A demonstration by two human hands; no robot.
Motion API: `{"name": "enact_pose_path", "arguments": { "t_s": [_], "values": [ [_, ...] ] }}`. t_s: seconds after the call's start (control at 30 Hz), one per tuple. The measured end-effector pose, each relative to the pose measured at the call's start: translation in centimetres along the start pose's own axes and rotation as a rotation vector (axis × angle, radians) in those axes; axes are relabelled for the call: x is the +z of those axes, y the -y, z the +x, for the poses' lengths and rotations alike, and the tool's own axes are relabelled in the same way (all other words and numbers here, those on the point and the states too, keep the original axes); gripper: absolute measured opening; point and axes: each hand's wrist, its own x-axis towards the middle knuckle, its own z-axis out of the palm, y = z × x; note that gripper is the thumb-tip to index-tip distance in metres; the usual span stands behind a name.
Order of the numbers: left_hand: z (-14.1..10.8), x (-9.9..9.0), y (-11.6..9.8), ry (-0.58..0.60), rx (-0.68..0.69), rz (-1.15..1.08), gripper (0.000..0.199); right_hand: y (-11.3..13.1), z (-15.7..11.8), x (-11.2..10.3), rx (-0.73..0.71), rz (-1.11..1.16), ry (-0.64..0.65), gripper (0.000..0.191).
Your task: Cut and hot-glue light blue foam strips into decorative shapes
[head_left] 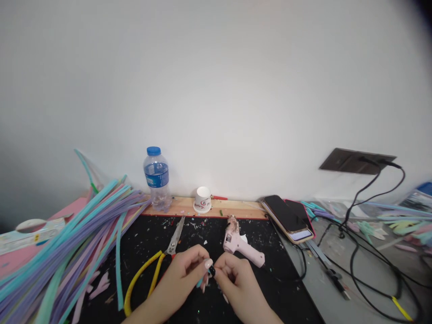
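In the head view, your left hand (184,279) and right hand (238,279) meet over the black mat (135,238), thumbs and forefingers pinched close together at the tips. A small turquoise piece (200,282) shows just under your left fingertips; which hand grips it, you cannot tell from here. Yellow-handled scissors (158,265) lie to the left of your fingers, blades pointing away from you. The pink glue gun (241,245) rests just beyond your right fingers. Farther beyond your fingertips stand the paper cup (202,200) and, more to the left, the bottle (157,180).
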Motion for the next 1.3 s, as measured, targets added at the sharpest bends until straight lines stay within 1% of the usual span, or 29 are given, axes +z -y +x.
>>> {"name": "enact_pose_path", "arguments": {
  "t_s": [0.1, 0.23, 0.37, 0.43, 0.5, 0.57, 0.7, 0.77, 0.83, 0.9, 0.97, 1.07, 1.13, 1.2, 1.23, 1.3],
  "values": [
    [0.08, 0.05, -0.11, -0.012, -0.033, -0.016, 0.022, -0.08, 0.03, -0.01, -0.017, -0.035, -0.007, 0.024],
    [0.08, 0.12, -0.32, 0.004, -0.09, -0.084, 0.026, -0.26, 0.04, -0.13, -0.035, -0.056, -0.002, 0.022],
    [0.03, 0.03, -0.12, 0.051, -0.148, -0.205, 0.029, -0.27, -0.06, -0.24, -0.03, -0.044, 0.035, 0.02],
    [0.09, -0.07, 0.14, 0.05, -0.166, -0.267, 0.03, -0.26, -0.09, -0.28, -0.027, -0.023, 0.067, 0.017],
    [0.21, -0.16, 0.41, 0.026, -0.169, -0.31, 0.031, -0.31, -0.07, -0.31, -0.031, 0.0, 0.088, 0.015],
    [0.36, -0.25, 0.58, -0.018, -0.151, -0.321, 0.032, -0.44, -0.01, -0.33, -0.034, 0.019, 0.08, 0.014],
    [0.59, -0.48, 0.57, -0.097, -0.113, -0.237, 0.029, -0.67, 0.11, -0.32, -0.016, 0.057, 0.033, 0.017],
    [0.61, -0.6, 0.47, -0.115, -0.128, -0.178, 0.028, -0.64, 0.13, -0.29, -0.004, 0.078, 0.018, 0.019],
    [0.53, -0.62, 0.37, -0.129, -0.144, -0.189, 0.027, -0.53, 0.14, -0.23, 0.008, 0.109, 0.016, 0.02],
    [0.37, -0.48, 0.26, -0.128, -0.149, -0.288, 0.028, -0.44, 0.16, -0.12, 0.022, 0.151, 0.02, 0.019],
    [0.18, -0.22, 0.15, -0.096, -0.163, -0.436, 0.031, -0.45, 0.21, 0.05, 0.043, 0.196, 0.022, 0.02],
    [0.02, 0.2, 0.07, -0.013, -0.236, -0.644, 0.035, -0.69, 0.3, 0.3, 0.094, 0.26, 0.047, 0.02],
    [0.09, 0.35, 0.15, 0.014, -0.289, -0.72, 0.036, -0.88, 0.34, 0.39, 0.116, 0.284, 0.06, 0.02],
    [0.23, 0.33, 0.3, -0.005, -0.293, -0.703, 0.034, -0.98, 0.36, 0.37, 0.111, 0.276, 0.049, 0.02],
    [0.29, 0.26, 0.36, -0.031, -0.266, -0.643, 0.031, -0.99, 0.37, 0.33, 0.101, 0.261, 0.036, 0.021],
    [0.28, 0.02, 0.36, -0.114, -0.168, -0.418, 0.024, -0.98, 0.37, 0.23, 0.082, 0.214, -0.004, 0.021]
  ]
}}
